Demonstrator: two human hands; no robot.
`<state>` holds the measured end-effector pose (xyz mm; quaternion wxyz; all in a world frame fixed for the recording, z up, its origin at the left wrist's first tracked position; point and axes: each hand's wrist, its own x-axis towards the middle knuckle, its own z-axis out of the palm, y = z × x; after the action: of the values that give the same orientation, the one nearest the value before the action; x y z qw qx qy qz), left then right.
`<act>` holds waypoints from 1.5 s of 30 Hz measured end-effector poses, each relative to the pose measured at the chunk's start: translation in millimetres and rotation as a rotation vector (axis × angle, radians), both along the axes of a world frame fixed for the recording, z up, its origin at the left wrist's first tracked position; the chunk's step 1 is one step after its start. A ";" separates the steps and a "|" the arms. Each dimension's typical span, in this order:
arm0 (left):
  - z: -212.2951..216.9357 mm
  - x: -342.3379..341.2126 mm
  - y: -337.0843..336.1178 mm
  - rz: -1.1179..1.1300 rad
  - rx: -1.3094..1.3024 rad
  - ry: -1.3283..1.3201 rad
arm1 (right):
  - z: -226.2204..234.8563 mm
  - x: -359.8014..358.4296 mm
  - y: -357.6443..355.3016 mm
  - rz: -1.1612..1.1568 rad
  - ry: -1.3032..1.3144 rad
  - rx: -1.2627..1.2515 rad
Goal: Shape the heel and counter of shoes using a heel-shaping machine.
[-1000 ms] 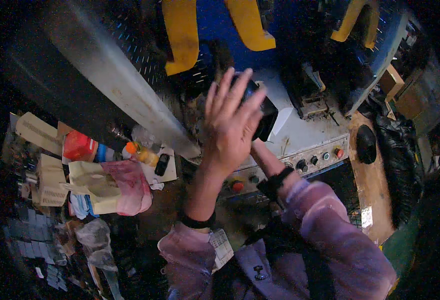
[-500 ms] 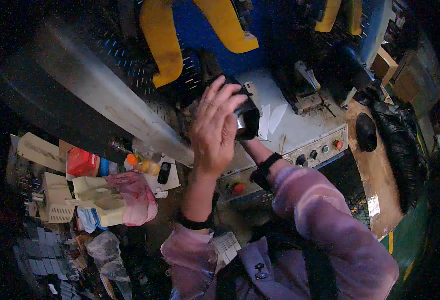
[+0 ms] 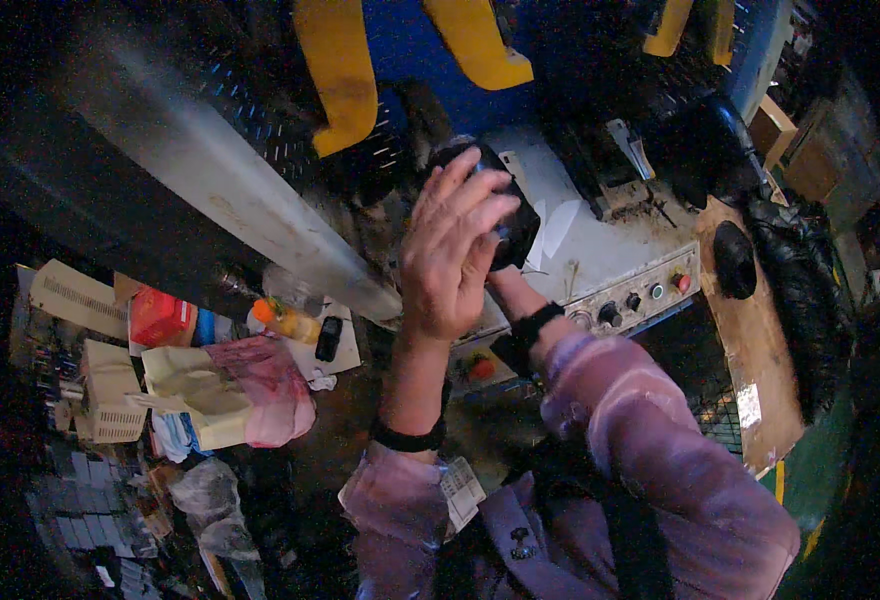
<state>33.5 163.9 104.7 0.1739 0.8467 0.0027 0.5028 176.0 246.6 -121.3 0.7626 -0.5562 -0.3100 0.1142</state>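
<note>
My left hand (image 3: 455, 255) lies against a dark, glossy black rounded piece (image 3: 522, 215), its fingers stretched out and slightly apart over the near left side. What kind of thing the piece is, I cannot make out. From the right, my right hand (image 3: 503, 284) reaches in under the same piece; its fingers are hidden behind it and behind my left hand. The piece is held above a worn grey machine top (image 3: 585, 245), where white slips (image 3: 557, 232) lie just to the right.
A control panel (image 3: 640, 290) with knobs and buttons edges the machine. Yellow curved arms (image 3: 345, 80) hang at the far side. A thick grey bar (image 3: 230, 180) slants along the left. Left stand an orange-capped bottle (image 3: 285, 318) and a red box (image 3: 160, 315); right, a brown board (image 3: 750, 350).
Both hands and the black piece have shifted slightly to the right in the picture. The piece has tilted, and the view itself has moved a little.
</note>
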 end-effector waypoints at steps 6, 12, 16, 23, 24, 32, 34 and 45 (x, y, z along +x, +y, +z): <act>8.5 0.3 12.9 -0.083 -0.092 -0.014 | 3.5 -7.1 5.4 -0.010 -0.007 0.007; 1.6 4.6 4.9 -0.041 0.002 -0.110 | -2.5 2.1 6.6 -0.022 0.011 0.037; -11.4 -0.4 11.3 -0.051 -0.004 -0.068 | -8.9 10.3 3.1 -0.029 0.022 0.057; -100.8 -57.6 -19.8 0.174 -0.743 -0.319 | -23.5 16.7 -17.5 -0.022 0.076 0.115; -113.7 -69.5 -26.6 0.180 -0.891 -0.239 | -26.6 18.1 -21.0 -0.021 0.084 0.124; -166.2 -102.4 -68.8 0.221 -1.307 0.071 | -40.1 21.0 -30.9 -0.008 0.116 0.166; -172.8 -105.0 -71.9 0.222 -1.416 0.060 | -40.2 19.2 -27.9 -0.006 0.129 0.191; -258.3 -127.6 -59.7 0.250 -1.464 -0.067 | -45.8 48.6 65.3 0.002 0.221 0.495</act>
<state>-94.1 104.2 -153.6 0.6351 0.4917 0.4283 0.4140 224.6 312.0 -167.1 0.9045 -0.3367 -0.2438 0.0955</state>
